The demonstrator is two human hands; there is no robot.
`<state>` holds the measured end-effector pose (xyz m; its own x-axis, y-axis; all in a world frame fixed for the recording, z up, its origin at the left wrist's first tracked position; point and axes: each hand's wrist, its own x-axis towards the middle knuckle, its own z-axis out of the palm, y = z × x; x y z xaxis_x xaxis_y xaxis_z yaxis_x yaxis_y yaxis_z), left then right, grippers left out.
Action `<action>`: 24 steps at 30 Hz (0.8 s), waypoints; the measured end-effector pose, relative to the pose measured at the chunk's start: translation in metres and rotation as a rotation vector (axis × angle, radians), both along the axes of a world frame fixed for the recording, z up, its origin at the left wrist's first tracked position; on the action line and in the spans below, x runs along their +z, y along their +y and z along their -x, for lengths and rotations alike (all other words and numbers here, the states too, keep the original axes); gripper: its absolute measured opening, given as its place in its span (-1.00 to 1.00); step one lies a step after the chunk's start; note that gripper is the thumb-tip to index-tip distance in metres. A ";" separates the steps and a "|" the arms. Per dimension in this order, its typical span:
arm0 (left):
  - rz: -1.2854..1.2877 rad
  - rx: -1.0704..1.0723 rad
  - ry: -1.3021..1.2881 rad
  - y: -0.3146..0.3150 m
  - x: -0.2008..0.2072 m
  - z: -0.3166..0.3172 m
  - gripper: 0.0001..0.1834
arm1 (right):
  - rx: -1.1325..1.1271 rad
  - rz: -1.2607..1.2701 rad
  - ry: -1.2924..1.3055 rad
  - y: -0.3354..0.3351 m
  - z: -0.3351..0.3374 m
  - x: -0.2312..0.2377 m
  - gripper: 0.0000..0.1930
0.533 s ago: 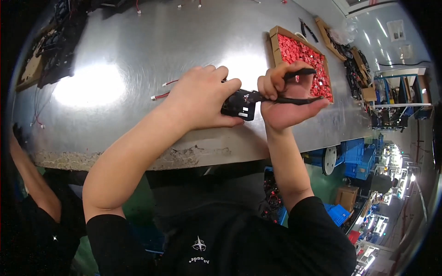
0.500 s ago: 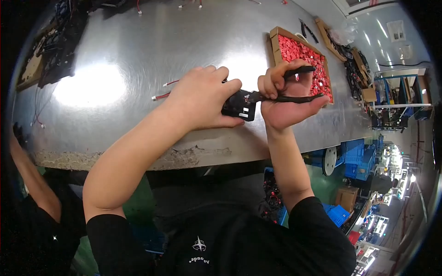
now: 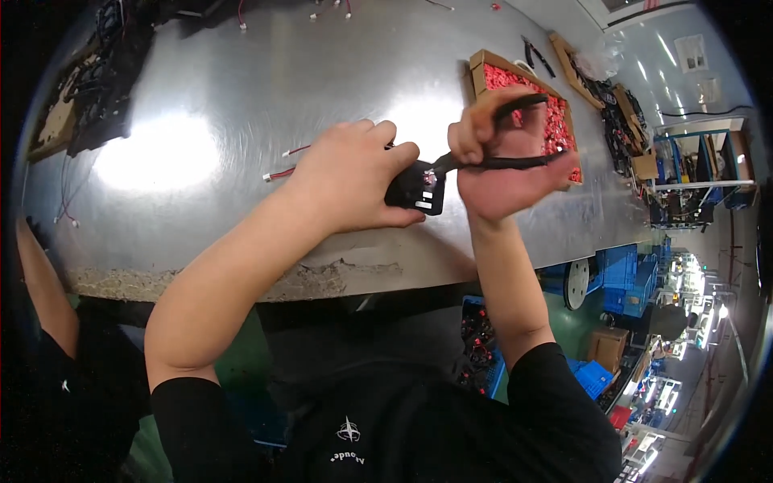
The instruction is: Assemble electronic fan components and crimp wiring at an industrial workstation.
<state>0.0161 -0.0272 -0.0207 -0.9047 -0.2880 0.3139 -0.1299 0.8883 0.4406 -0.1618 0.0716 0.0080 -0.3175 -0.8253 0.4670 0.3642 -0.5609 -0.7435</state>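
Note:
My left hand (image 3: 348, 173) is closed round a small black plastic housing (image 3: 419, 193) and holds it down near the table's front edge. Red-and-black wires with white connectors (image 3: 278, 175) stick out from under that hand. In my right hand (image 3: 499, 181) is a pair of black-handled pliers (image 3: 515, 162), its handles spread apart. The jaws touch the upper right part of the housing; what lies between them is too small to make out.
Right of my hands stands a cardboard tray (image 3: 477, 74) full of small red parts. Beyond it lie another pair of pliers (image 3: 538, 58) and trays of black parts (image 3: 616, 121). A black pile (image 3: 113, 88) sits at far left, and another person's arm (image 3: 47, 290) shows below it.
My right hand has tilted the pliers slightly, their handles swinging up and a little left. The left hand and the housing have barely moved. The other person's arm has drawn left.

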 end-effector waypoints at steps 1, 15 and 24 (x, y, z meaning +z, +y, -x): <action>0.022 0.015 0.037 0.003 0.000 0.001 -0.35 | 0.001 -0.007 -0.005 0.001 0.000 0.005 0.00; 0.058 0.121 0.055 0.008 -0.003 0.002 -0.38 | -0.251 0.035 0.060 -0.009 -0.019 -0.015 0.07; 0.034 0.131 0.029 0.008 -0.002 0.003 -0.31 | -0.396 -0.142 0.136 -0.012 -0.024 -0.007 0.08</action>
